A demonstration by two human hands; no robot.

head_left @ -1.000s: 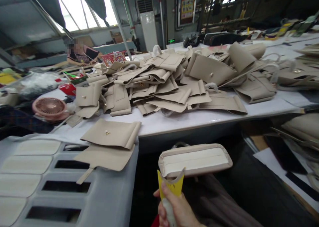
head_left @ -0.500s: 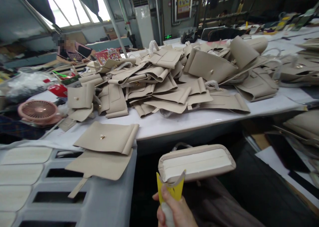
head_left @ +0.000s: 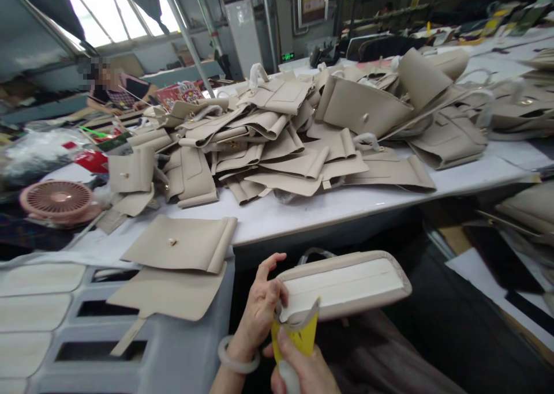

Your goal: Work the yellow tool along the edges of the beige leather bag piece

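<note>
A beige handbag (head_left: 346,290) lies on its side over my lap, its flat white base panel turned toward me and its handle behind. My left hand (head_left: 258,304), with a pale bangle on the wrist, is at the bag's left end; one finger sticks out and the others curl onto the corner edge. In my right hand (head_left: 305,368) is a yellow scraper (head_left: 303,335) with a pale handle and a concave top edge, held upright against the bag's near left corner. Part of the scraper is hidden by my fingers.
A pile of beige bag pieces (head_left: 277,134) covers the white table (head_left: 298,215). One flat bag body (head_left: 182,247) lies on a grey plastic crate (head_left: 182,348) beside oblong white panels (head_left: 38,310). A pink fan (head_left: 58,198) stands left. Another person (head_left: 115,88) sits farther back.
My left hand has come into view from below and reached the bag's left end. The scraper stays in my right hand near the corner, and the view has shifted slightly.
</note>
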